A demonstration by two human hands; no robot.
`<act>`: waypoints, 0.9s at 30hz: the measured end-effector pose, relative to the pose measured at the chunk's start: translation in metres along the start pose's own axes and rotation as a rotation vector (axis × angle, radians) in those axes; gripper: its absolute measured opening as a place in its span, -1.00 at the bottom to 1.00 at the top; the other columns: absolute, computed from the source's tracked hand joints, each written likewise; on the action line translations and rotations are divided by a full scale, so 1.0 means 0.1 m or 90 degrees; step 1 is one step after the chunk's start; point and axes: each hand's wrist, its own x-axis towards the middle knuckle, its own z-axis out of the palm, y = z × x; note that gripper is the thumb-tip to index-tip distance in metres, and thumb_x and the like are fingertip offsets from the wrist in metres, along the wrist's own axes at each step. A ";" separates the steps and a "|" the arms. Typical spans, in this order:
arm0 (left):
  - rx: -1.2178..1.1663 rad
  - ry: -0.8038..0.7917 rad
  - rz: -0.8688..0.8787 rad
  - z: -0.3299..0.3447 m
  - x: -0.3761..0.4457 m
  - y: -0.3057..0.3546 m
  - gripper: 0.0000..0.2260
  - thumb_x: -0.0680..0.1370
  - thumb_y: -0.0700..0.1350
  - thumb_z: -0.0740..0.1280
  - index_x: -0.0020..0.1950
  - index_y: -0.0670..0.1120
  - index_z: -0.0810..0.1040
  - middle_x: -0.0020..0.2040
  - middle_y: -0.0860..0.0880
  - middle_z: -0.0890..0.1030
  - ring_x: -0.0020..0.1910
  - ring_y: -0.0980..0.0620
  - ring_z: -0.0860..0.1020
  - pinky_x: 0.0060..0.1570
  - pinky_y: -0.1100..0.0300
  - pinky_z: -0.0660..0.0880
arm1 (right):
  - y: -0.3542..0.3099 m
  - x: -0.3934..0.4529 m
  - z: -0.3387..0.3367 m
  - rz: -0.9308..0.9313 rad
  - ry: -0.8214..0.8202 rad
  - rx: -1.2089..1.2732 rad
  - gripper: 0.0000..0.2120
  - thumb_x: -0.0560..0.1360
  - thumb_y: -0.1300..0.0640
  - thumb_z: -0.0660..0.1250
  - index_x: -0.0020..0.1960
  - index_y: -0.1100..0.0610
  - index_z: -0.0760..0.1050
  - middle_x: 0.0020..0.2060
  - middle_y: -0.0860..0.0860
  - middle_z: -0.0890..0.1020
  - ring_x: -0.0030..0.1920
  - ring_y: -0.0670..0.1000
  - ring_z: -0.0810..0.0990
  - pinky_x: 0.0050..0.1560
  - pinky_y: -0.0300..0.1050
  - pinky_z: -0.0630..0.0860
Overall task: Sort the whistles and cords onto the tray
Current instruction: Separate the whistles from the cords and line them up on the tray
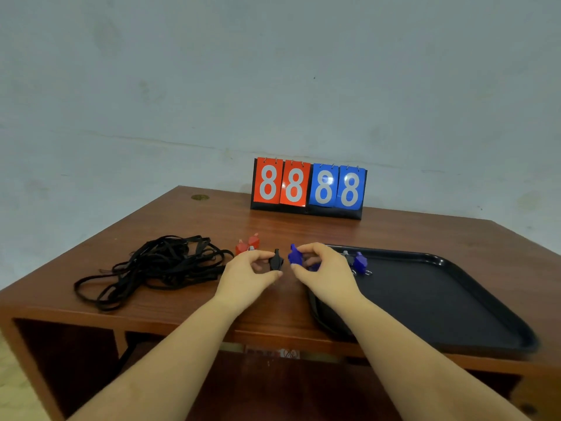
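A: The left hand is pinching a small black plastic whistle between thumb and fingertips, just above the brown wooden table. The right hand is gripping a small blue plastic whistle the same way, at the left edge of the black plastic tray.

B: What is already lying on the tray?

A: 1 more blue whistle with a metal ring is sitting near the far left corner, something grey beside it. 2 red plastic whistles are waiting on the table behind the left hand, and the tangled heap of black flat cords is lying well to the left.

B: How are these going to handle?

A: The whistles are looking light, hard and a bit slick, so pinching across the broad body seems safest. The cords are looking soft and limp; I'd judge they are likely snagging on each other, so taking 1 loop and drawing it free should work better than scooping.
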 end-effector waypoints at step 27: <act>0.129 -0.104 0.038 1.58 0.58 1.22 -0.61 0.41 0.12 0.42 0.21 0.07 0.56 0.15 0.06 0.60 0.18 0.02 0.48 0.24 -0.02 0.41 | 1.26 0.35 -1.39 0.165 0.112 0.048 -0.68 0.41 0.10 0.45 0.15 0.09 0.53 -0.02 -0.05 0.60 -0.04 -0.09 0.56 -0.04 -0.24 0.42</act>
